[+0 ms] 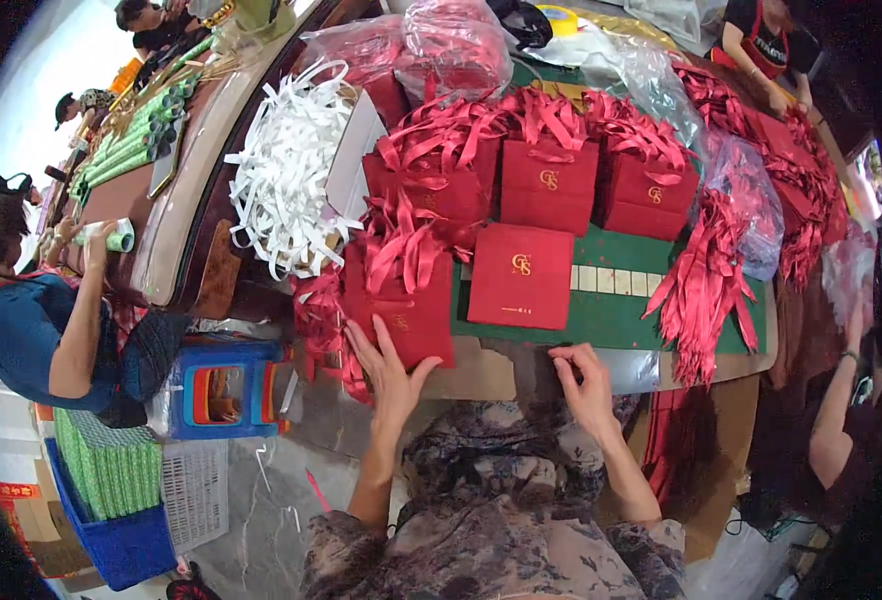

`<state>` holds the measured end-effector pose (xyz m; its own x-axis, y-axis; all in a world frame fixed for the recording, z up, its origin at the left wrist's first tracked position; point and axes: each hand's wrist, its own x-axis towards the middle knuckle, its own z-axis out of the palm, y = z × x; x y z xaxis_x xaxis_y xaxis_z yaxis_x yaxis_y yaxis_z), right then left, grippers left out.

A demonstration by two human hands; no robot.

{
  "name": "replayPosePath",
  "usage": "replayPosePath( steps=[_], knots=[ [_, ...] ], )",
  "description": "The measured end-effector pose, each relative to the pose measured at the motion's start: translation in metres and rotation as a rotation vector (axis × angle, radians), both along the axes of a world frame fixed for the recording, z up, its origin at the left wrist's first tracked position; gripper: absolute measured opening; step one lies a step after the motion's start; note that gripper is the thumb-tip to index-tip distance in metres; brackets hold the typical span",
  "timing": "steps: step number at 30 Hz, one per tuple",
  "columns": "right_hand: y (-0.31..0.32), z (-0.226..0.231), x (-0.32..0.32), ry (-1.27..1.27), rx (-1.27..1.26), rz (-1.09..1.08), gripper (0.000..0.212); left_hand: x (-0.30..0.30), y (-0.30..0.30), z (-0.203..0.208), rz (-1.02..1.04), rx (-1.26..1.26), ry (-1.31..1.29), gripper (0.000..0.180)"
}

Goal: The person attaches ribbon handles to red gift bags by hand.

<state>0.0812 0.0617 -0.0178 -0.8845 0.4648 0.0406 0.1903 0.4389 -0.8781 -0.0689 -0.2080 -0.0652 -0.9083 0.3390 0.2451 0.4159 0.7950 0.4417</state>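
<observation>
My left hand (391, 380) has its fingers spread over the lower part of a red paper gift bag (396, 300), which has red ribbon handles. It touches the bag without gripping it. My right hand (585, 385) is at the table's near edge, its fingers loosely bent and apart, with nothing visible in them. Between and beyond my hands a flat red gift bag (521, 275) with a gold emblem lies on the green mat (601, 250). Behind it stand several stacks of red bags (549, 180), their ribbons flopped over the tops.
White ribbon strips (291, 170) pile beside a white box at left. Red ribbon-handled bags (706, 285) lie in a bundle at right. Plastic-wrapped red bundles (451, 50) sit at the back. Blue stools (226, 385) and a blue crate (121, 540) stand left. Other people work around.
</observation>
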Motion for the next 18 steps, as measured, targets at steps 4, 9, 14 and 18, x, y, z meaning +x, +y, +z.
replayPosePath(
  steps=[4, 9, 14, 18],
  knots=[
    [0.0, -0.003, -0.003, 0.042, 0.019, 0.015, 0.012, -0.028, 0.002, 0.0, -0.058, 0.003, 0.025, 0.12],
    [-0.001, 0.002, -0.003, 0.017, -0.01, 0.004, 0.012, -0.018, -0.005, 0.004, -0.057, 0.046, 0.059, 0.123],
    [0.003, -0.006, -0.001, 0.009, 0.004, 0.004, 0.013, 0.003, -0.008, 0.001, -0.02, 0.088, 0.097, 0.131],
    [0.003, -0.006, -0.001, -0.008, 0.035, 0.015, 0.013, 0.013, -0.012, -0.002, 0.016, 0.149, 0.125, 0.134]
  ],
)
